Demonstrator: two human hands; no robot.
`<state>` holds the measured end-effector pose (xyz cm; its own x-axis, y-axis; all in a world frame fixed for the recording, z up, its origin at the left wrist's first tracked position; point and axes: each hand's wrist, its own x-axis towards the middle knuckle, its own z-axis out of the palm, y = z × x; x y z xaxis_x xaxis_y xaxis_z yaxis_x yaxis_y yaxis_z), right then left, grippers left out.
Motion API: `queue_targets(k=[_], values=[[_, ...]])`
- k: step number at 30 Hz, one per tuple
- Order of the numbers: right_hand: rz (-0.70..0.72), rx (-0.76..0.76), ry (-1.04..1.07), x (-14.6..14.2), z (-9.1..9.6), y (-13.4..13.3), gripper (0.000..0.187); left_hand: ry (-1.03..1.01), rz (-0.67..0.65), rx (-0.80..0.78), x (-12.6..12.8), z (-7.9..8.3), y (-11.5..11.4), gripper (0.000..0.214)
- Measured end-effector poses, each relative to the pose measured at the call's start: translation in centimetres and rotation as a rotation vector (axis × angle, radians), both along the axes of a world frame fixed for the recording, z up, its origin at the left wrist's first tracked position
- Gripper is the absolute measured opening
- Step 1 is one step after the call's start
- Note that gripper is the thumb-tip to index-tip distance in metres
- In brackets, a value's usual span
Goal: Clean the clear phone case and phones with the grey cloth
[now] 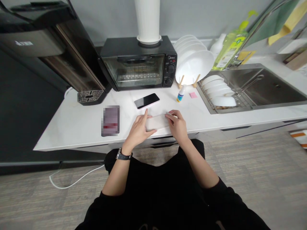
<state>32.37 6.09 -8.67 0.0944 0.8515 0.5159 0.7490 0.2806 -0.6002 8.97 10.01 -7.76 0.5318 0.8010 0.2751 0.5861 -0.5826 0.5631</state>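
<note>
Both my hands rest on the white counter [79,127] near its front edge, holding a flat translucent white rectangle [157,122] between them. My left hand [139,129], with a watch on its wrist, grips the piece's left end, index finger stretched along its edge. My right hand [177,124] pinches the right end with curled fingers. A black smartphone [146,100] lies face up just beyond the piece. A small dropper bottle [180,94] with a blue and yellow label and a pink sticky pad [193,95] stand further right.
A black toaster oven [137,64] with a white vase on top stands at the back. A dark appliance [59,48] is at left, a blurred dark card [111,120] on the counter. White plates in a rack [194,60], bowls and a sink [263,86] lie right.
</note>
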Motion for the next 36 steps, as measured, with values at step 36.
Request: queue_targets(k=[36], values=[[0.147, -0.073, -0.229, -6.2, 1.2, 0.5, 0.046, 0.019, 0.038, -0.015, -0.1, -0.3, 0.4, 0.103]])
